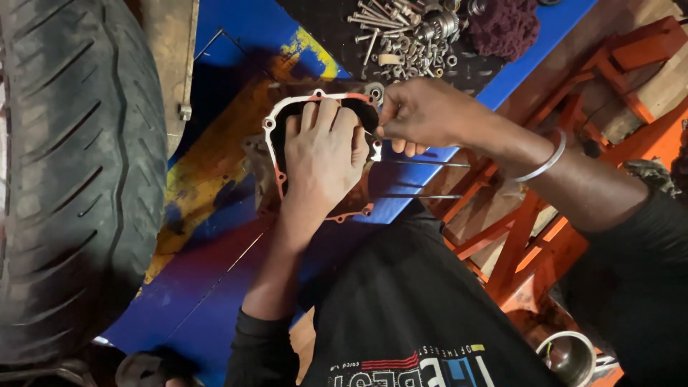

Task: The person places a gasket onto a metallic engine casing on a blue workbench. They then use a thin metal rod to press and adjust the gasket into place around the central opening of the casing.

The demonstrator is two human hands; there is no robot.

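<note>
Leftmost, a big black tyre with deep tread fills the side of the view, just beside the blue bench, whose top is smeared with yellow and rust-brown. On the middle of that bench lies an engine cover, open side up, with a thin orange gasket around its rim. The left hand lies flat on the cover with fingers together, pressing down and gripping nothing. The right hand, a metal bangle on its wrist, pinches something small at the cover's right edge; what it holds is too small to tell. 2 long thin rods stick out sideways under that hand. Farther back sits a heap of bolts and nuts, next to a dark red scouring pad.
</note>
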